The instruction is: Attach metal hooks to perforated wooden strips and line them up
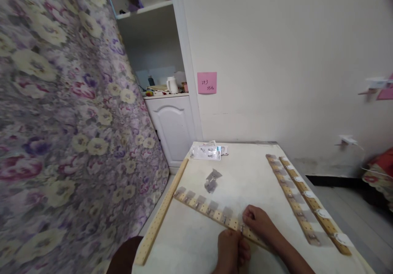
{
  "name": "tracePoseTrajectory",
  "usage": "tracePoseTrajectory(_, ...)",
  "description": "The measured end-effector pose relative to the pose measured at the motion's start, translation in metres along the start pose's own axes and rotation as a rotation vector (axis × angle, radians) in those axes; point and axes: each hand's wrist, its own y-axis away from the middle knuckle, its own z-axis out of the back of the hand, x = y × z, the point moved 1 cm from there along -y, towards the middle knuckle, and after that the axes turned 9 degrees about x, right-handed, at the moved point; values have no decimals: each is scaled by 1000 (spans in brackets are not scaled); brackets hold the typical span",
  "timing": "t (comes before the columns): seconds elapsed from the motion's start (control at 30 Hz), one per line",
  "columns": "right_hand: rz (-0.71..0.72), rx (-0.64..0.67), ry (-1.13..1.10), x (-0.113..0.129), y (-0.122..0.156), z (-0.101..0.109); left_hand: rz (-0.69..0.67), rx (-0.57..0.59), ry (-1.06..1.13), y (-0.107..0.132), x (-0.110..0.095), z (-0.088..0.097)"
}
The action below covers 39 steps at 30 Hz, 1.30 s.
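Left edge: a holed wooden strip [161,214] lies along the side of the white table [190,241].
Working piece: the middle strip [217,215] slants across the table, passing behind our right arm [284,245]; clear tabs [227,211] and small metal fittings [225,219] are spaced along it.
Loose pieces: greyish bits [211,182] lie beyond it, too small for us to identify.
Left hand: our left hand [229,247] is curled at the near edge; we cannot tell whether it grips anything. Steadying the wood seems its best use.
Right hand: our right hand [254,217], fingers bent, is just apart from the left, at the far edge; its hold is hidden.
Technique: we judge short, square movements kindest to the fittings.
Right edge: two more strips [313,204], the outer with white discs [323,213].
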Motion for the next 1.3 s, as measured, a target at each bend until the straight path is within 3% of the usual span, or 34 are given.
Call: tracePoseTrajectory(1.3, 3, 14, -15, 4, 6, 3, -23, -32, -41, 2, 0, -3)
